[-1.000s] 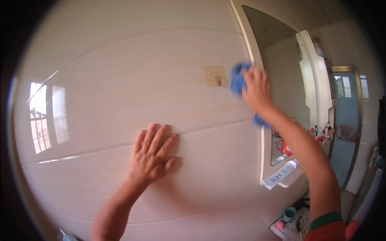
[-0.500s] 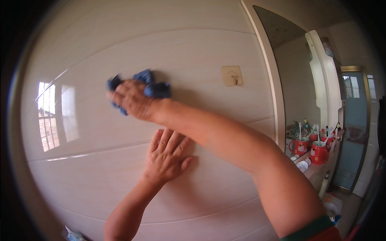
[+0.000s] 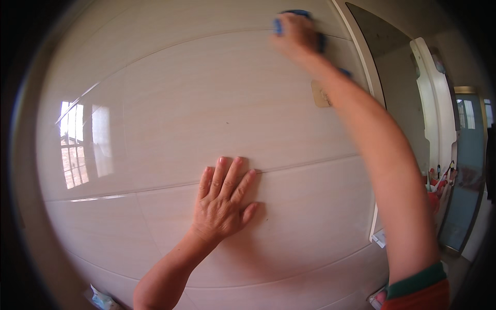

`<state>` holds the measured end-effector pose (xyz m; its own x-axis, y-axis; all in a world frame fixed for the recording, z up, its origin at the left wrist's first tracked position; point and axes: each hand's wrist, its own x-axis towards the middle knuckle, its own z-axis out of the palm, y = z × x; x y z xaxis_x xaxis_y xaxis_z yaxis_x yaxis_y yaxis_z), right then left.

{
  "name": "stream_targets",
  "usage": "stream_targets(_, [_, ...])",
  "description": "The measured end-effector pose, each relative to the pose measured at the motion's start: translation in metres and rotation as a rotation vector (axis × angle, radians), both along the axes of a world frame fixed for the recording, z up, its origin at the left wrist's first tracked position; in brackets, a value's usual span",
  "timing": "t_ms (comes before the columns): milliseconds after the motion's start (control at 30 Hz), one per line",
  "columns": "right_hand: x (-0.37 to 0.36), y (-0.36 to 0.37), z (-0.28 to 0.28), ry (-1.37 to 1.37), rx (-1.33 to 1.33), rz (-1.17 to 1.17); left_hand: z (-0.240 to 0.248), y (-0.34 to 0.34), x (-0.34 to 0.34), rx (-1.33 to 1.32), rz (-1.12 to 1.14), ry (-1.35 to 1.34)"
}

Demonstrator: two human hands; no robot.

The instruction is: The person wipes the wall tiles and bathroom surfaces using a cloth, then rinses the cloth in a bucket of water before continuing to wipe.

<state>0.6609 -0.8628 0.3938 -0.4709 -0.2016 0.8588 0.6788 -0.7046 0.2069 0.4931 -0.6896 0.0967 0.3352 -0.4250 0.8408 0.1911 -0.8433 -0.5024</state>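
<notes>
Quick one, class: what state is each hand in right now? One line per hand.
Left hand: open, laid against the tiled wall, nothing visible held.
Right hand: closed on a blue cloth, slightly blurred.

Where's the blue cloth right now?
In the head view, the blue cloth is near the top, right of centre, in the right hand, above the wall hook and left of the mirror.
</notes>
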Motion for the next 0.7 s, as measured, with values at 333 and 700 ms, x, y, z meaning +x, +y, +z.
stream_targets(333, [-0.105,0.143,-0.064,-0.233,-0.759,-0.001,-0.007,0.001,0.011,-0.015,0.009,-0.072])
stream_targets(700, [0.017,-0.126,-0.022,0.450,-0.105,-0.245,-0.004,-0.001,0.009,0.013,0.078,-0.058])
